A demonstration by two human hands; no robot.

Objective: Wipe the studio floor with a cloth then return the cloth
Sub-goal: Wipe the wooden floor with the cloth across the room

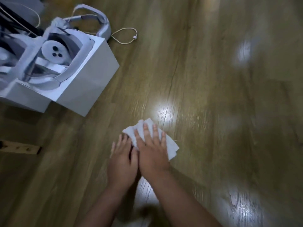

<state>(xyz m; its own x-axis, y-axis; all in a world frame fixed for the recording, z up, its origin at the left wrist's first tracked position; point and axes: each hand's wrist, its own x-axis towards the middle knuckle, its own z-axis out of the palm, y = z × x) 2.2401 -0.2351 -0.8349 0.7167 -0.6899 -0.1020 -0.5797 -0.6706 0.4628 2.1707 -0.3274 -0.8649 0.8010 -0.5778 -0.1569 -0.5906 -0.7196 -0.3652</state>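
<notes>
R hand (151, 147) flat, fingers straight, pressing cloth (170, 145) on floor (213, 95); L hand (122, 157) flat just beside cloth, holding nothing.

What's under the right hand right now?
The white cloth lies under the right hand, flat on the wooden floor. Its corners stick out; the middle is covered.

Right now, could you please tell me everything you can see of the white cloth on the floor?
The cloth is white, thin and soft-looking, perhaps paper-like, crumpled into loose folds. It lies flat on the wooden floor, near the middle of the view, below a bright glare patch. The right hand presses on it with straight, spread fingers and covers its middle, so corners stick out above and to the right. The left hand lies beside it, fingertips at its left edge.
</notes>
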